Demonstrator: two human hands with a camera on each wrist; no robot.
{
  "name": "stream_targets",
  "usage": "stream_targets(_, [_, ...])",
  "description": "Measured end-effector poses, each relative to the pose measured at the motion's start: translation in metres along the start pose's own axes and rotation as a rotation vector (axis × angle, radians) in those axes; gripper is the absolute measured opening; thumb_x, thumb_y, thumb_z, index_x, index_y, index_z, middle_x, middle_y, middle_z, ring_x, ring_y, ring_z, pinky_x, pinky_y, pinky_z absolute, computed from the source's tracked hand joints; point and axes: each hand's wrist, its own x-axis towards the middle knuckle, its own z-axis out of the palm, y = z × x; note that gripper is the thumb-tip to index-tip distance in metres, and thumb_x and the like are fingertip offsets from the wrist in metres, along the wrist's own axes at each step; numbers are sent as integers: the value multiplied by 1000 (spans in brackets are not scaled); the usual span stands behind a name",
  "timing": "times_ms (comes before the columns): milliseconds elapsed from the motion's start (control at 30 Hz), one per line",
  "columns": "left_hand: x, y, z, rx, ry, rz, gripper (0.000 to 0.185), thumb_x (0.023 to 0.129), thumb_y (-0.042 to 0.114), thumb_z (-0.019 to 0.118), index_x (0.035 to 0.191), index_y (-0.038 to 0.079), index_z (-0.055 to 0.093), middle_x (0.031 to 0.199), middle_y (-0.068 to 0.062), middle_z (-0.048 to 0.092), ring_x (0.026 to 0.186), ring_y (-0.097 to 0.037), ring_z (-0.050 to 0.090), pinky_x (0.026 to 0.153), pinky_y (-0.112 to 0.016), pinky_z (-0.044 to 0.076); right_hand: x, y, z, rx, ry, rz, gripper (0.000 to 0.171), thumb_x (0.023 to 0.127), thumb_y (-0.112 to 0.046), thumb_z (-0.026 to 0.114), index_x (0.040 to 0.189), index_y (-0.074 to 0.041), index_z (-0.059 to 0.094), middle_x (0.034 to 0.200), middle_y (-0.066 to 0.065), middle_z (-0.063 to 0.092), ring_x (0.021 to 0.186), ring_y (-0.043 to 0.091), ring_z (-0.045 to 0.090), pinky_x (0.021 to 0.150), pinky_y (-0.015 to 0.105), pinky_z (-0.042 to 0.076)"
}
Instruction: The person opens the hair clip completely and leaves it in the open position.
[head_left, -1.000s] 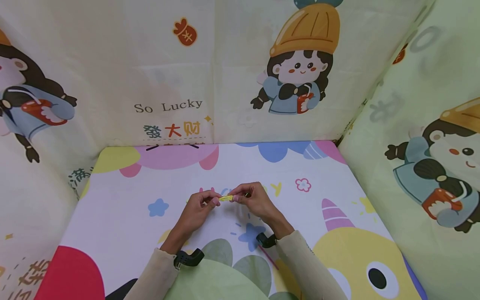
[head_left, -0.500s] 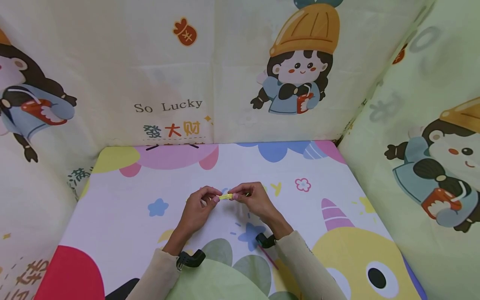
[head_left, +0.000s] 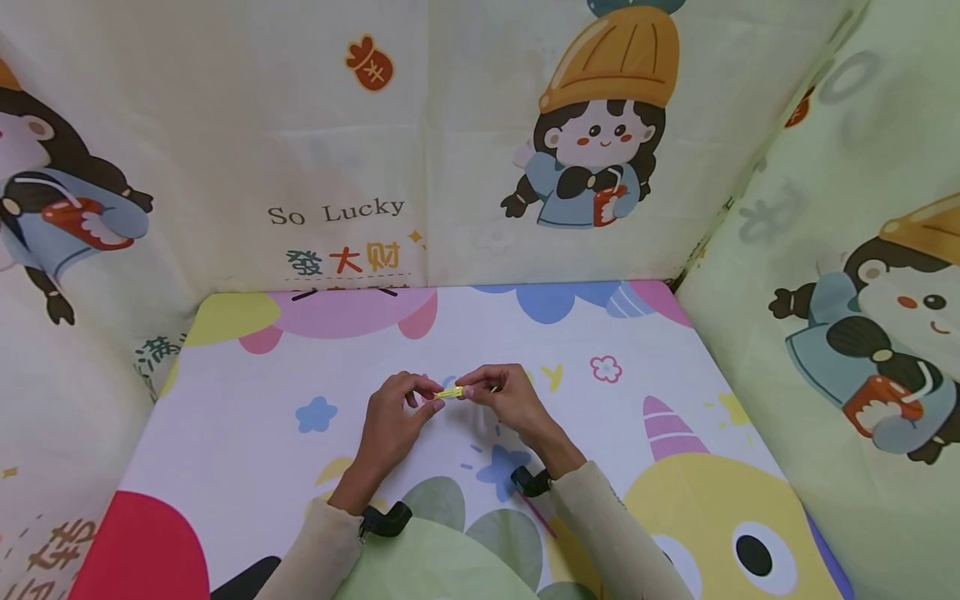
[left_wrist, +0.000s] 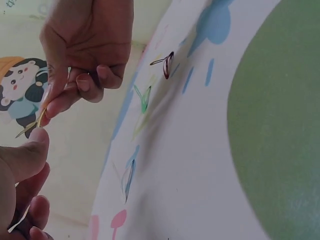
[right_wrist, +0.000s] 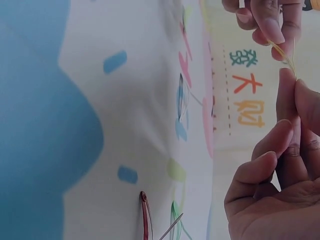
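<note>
In the head view a thin yellow paper strip (head_left: 450, 392) is held just above the middle of the printed table cover (head_left: 247, 433). My left hand (head_left: 426, 398) pinches its left end with thumb and forefinger. My right hand (head_left: 472, 390) pinches the right end. The left wrist view shows the right hand (left_wrist: 55, 102) gripping the yellow strip (left_wrist: 35, 122), with my left thumb (left_wrist: 27, 155) at its tip. In the right wrist view the yellow strip (right_wrist: 286, 57) runs between the left hand (right_wrist: 272, 35) and the right hand (right_wrist: 292, 82).
Small coiled paper shapes lie on the cover: a dark red one (left_wrist: 167, 64), a green one (left_wrist: 145, 97) and a blue one (left_wrist: 129, 172). A pink stick (head_left: 536, 512) lies by my right sleeve. Cartoon-printed cloth walls (head_left: 360, 150) close in the back and both sides.
My left hand has shifted slightly and its fingers arch higher over the strip's left end. The right hand and the strip have barely moved.
</note>
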Motion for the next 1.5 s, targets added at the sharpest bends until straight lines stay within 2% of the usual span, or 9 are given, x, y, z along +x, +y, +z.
stream_targets(133, [0, 1, 0, 37, 31, 33, 21, 84, 15, 91, 101, 16, 79, 93, 0, 73, 83, -19, 62, 72, -34, 50, 1, 0, 0, 3, -13, 1, 15, 96, -11, 79, 110, -9, 83, 102, 9, 83, 97, 43, 71, 80, 33, 49])
stream_targets(233, [0, 1, 0, 50, 37, 40, 20, 83, 14, 91, 100, 16, 80, 91, 0, 73, 80, -18, 59, 71, -31, 48, 1, 2, 0, -23, -22, -25, 14, 96, -12, 79, 109, -11, 83, 99, 7, 83, 89, 34, 70, 75, 31, 49])
stream_targets(367, [0, 1, 0, 75, 24, 28, 19, 84, 16, 91, 100, 16, 80, 89, 2, 72, 76, -14, 55, 71, -28, 45, 1, 5, -1, -138, -18, -99, 11, 95, -13, 81, 105, -16, 85, 98, 1, 81, 76, 19, 60, 66, 26, 47])
stream_targets(433, [-1, 0, 0, 90, 18, 24, 18, 85, 17, 90, 100, 15, 80, 88, 2, 72, 75, -14, 54, 70, -28, 44, 0, 5, -1, -204, -13, -130, 11, 94, -15, 82, 103, -20, 85, 97, -2, 81, 73, 17, 57, 64, 25, 46])
stream_targets(567, [-3, -1, 0, 108, 10, 21, 18, 85, 18, 90, 100, 14, 81, 88, 2, 72, 74, -13, 52, 69, -29, 44, -1, 5, 0, -302, -4, -156, 11, 91, -17, 85, 100, -24, 85, 91, -7, 79, 72, 17, 56, 62, 26, 46])
stream_targets(800, [-6, -4, 3, 141, 3, 19, 17, 85, 18, 90, 99, 15, 81, 87, 2, 72, 74, -15, 53, 71, -31, 45, -3, 3, 5, -429, 35, -153, 15, 84, -20, 92, 95, -25, 84, 83, -11, 76, 78, 17, 57, 69, 29, 47])
stream_targets(1067, [-8, -4, 5, 222, -23, 6, 19, 84, 19, 92, 99, 18, 81, 86, 3, 75, 76, -11, 52, 70, -32, 47, -2, 5, 10, -526, 42, -132, 13, 85, -19, 91, 94, -24, 83, 86, -10, 75, 79, 14, 54, 69, 28, 45])
stream_targets(1267, [-10, -7, 9, 286, -37, 4, 18, 83, 19, 92, 96, 20, 80, 88, 4, 76, 86, -13, 58, 71, -33, 51, -1, 10, 14, -605, 35, -147, 11, 86, -20, 91, 92, -24, 83, 85, -10, 76, 79, 12, 55, 69, 26, 46])
stream_targets(1500, [-12, -10, 14, 313, -82, -49, 15, 84, 20, 92, 94, 19, 80, 87, 5, 75, 90, -16, 59, 74, -36, 53, -1, 15, 19, -700, 16, -146, 11, 85, -20, 91, 91, -24, 83, 84, -9, 76, 78, 8, 53, 68, 24, 45])
